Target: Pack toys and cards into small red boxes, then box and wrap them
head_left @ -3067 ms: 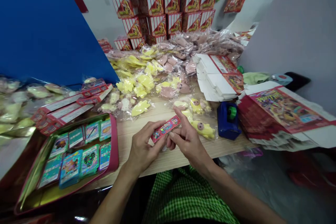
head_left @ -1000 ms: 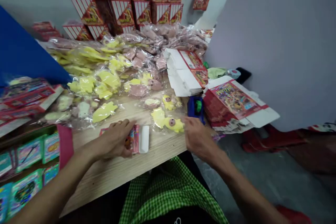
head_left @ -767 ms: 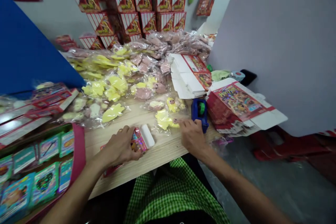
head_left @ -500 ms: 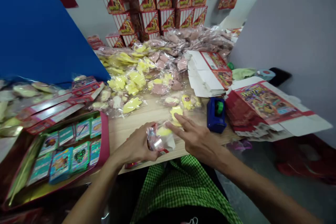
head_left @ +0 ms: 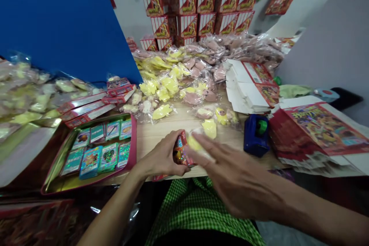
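left hand [head_left: 163, 157] clasping a small, red, printed cardboard box [head_left: 179, 150]; right hand [head_left: 236, 177] at its side

the box is held left of the blue plastic tape dispenser [head_left: 255, 140], well apart from it. thumb on the near side and fingers on the far side span the box's width. a colourful printed face shows between them; the hand covers the rest, so the long axis cannot be told. the right hand, fingers extended and blurred, is at a yellow piece in clear plastic [head_left: 194, 144], between box and dispenser; whether it grasps the piece cannot be told. just right of the dispenser: stacked flat red-and-white cartons [head_left: 317, 134].
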### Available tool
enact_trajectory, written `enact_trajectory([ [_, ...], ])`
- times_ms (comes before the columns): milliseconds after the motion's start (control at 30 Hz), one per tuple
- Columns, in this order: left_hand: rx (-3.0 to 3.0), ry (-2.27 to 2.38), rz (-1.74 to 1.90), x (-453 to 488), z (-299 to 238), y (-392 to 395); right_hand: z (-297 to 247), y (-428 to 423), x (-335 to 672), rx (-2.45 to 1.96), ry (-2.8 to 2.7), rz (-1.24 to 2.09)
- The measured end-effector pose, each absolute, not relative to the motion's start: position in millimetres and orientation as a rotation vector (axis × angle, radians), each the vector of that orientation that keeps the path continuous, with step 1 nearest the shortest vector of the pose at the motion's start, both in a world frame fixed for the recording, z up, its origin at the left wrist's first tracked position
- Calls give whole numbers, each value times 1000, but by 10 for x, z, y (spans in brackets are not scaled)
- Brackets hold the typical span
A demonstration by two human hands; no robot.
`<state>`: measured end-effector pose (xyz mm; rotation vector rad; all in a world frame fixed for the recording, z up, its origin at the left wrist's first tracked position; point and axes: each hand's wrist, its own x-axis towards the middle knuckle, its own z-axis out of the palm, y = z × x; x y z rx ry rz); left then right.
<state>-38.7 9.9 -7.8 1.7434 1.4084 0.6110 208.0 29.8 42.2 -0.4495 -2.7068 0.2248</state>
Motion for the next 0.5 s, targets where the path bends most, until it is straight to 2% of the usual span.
enact_trajectory([
  [133, 1714, 1391, 729, -358, -70, 122, 504, 512, 2127, -555, -2639, 104],
  [267, 1717, 1403, 905, -177, -22, 174, 479, 649, 2106, -410, -2697, 258],
  [400, 1662, 1605, 848, 24, -17, 270, 433, 880, 2046, -594, -2409, -145],
  [500, 1663, 1715, 760, -130, -73, 306, 291, 1088, 1791, -493, -2472, -151],
])
